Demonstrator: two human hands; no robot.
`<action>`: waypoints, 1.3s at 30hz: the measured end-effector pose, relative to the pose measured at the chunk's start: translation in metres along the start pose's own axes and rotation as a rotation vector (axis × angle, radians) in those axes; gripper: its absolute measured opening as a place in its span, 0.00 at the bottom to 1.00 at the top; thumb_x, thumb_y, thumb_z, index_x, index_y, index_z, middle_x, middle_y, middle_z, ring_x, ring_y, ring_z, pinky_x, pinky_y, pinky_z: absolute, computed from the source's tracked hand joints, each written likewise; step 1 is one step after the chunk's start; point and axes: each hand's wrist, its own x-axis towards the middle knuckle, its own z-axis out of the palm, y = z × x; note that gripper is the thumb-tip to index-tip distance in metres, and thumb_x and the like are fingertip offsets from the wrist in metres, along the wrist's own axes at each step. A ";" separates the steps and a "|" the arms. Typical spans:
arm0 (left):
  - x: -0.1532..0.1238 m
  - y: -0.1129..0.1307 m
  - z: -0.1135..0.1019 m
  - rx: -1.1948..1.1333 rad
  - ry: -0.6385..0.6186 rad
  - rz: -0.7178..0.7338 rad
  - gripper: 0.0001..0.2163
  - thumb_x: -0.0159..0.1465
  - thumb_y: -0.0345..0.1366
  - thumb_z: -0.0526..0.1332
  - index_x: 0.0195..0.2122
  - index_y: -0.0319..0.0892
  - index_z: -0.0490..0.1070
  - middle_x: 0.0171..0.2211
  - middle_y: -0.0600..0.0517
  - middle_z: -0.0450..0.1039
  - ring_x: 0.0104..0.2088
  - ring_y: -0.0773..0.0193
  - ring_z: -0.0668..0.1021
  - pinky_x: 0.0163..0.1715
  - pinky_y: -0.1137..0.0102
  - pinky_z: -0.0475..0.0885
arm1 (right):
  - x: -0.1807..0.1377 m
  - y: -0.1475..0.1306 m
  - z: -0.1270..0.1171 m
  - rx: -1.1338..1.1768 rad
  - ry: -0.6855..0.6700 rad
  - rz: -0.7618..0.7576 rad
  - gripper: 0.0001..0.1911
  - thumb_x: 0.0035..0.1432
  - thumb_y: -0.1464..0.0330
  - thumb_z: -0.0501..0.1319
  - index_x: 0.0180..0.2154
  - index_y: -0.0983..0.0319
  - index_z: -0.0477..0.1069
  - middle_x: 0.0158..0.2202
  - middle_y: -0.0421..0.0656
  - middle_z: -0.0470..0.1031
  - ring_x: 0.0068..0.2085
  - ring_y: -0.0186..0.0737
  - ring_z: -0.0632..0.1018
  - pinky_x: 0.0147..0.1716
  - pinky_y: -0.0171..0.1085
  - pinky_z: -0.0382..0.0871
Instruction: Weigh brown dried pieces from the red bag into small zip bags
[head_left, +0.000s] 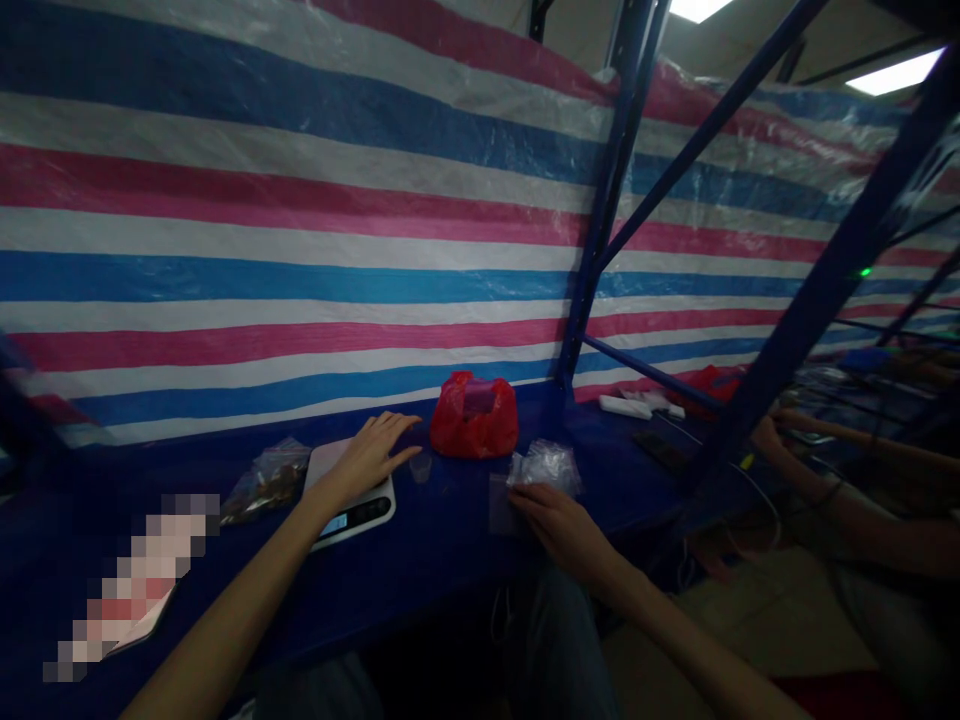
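Observation:
My left hand (375, 448) reaches over a white digital scale (324, 458) with a lit display, its thumb and fingers apart and nothing held. Just past its fingertips stands a small clear cup (420, 467). My right hand (551, 515) has its fingers closed at the edge of a small clear plastic bag (504, 508) on the blue table. Behind those fingers is a pile of clear plastic bags (551, 462). Left of the scale lies a clear bag of brownish small items (274, 485), whose kind I cannot make out.
A red plastic bag (472, 425) sits at the back between my hands. A blurred-out flat item (146, 580) lies front left. Blue metal posts (600, 220) rise at the right, before a striped sheet (300, 220). Beyond them, another person's arms (832, 480) reach over the table.

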 end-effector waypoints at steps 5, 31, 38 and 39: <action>0.001 -0.003 0.003 0.038 0.060 0.016 0.20 0.71 0.47 0.54 0.59 0.44 0.66 0.52 0.45 0.73 0.54 0.55 0.73 0.55 0.57 0.67 | 0.029 0.004 -0.006 0.010 0.041 -0.057 0.30 0.60 0.83 0.50 0.59 0.58 0.70 0.61 0.48 0.71 0.61 0.44 0.71 0.59 0.46 0.67; -0.013 0.007 -0.003 0.124 0.284 -0.026 0.16 0.72 0.32 0.48 0.56 0.39 0.69 0.45 0.43 0.76 0.50 0.52 0.72 0.50 0.57 0.66 | 0.037 0.063 -0.035 -0.027 0.011 0.625 0.06 0.60 0.64 0.64 0.34 0.59 0.76 0.32 0.42 0.80 0.34 0.43 0.80 0.31 0.36 0.62; 0.001 0.059 -0.029 -0.422 0.058 -0.035 0.12 0.71 0.42 0.56 0.50 0.44 0.72 0.43 0.50 0.77 0.42 0.61 0.77 0.45 0.65 0.71 | 0.055 -0.002 -0.068 0.059 0.342 0.191 0.08 0.66 0.67 0.58 0.34 0.60 0.75 0.34 0.46 0.79 0.39 0.45 0.77 0.39 0.40 0.67; 0.005 0.070 -0.033 -0.481 -0.002 -0.005 0.14 0.68 0.44 0.60 0.51 0.45 0.72 0.44 0.50 0.77 0.43 0.61 0.77 0.45 0.66 0.72 | 0.064 -0.014 -0.071 0.063 0.357 0.079 0.08 0.66 0.67 0.58 0.35 0.60 0.75 0.35 0.46 0.79 0.39 0.45 0.76 0.40 0.41 0.67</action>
